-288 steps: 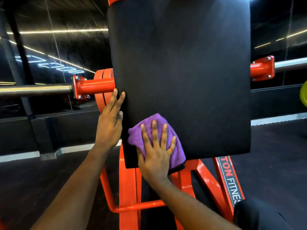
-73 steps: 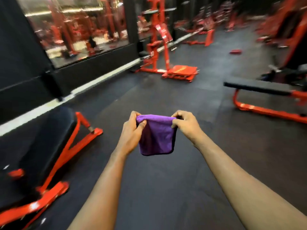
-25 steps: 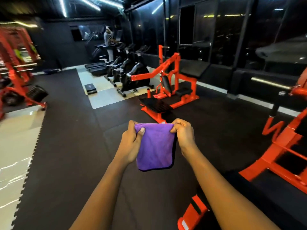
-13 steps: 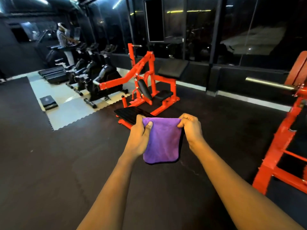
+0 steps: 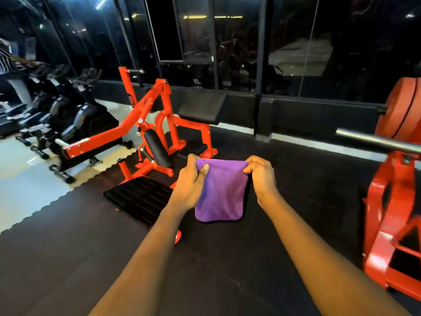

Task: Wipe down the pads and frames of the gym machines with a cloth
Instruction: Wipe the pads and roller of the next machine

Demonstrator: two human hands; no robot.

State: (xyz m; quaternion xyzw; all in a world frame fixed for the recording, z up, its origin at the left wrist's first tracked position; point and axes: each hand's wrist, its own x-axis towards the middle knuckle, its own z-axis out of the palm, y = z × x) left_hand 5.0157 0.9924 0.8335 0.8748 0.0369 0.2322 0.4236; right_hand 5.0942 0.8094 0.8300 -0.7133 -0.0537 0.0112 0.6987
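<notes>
Both hands pinch the purple cloth (image 5: 219, 192) taut by its top corners, left hand (image 5: 190, 185) and right hand (image 5: 262, 176). Beyond them the orange machine (image 5: 148, 131) looks unwiped; wiping remains.

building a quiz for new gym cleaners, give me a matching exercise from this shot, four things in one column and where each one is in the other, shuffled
Things
1. purple cloth
2. orange weight plate
3. black ribbed footplate
4. exercise bikes

Places
a. far left, on pale tiles
b. on the steel bar, right edge
c. pinched at its top corners by left hand and right hand
d. low, at the foot of the red machine

Pairs: 1-c, 2-b, 3-d, 4-a
</notes>
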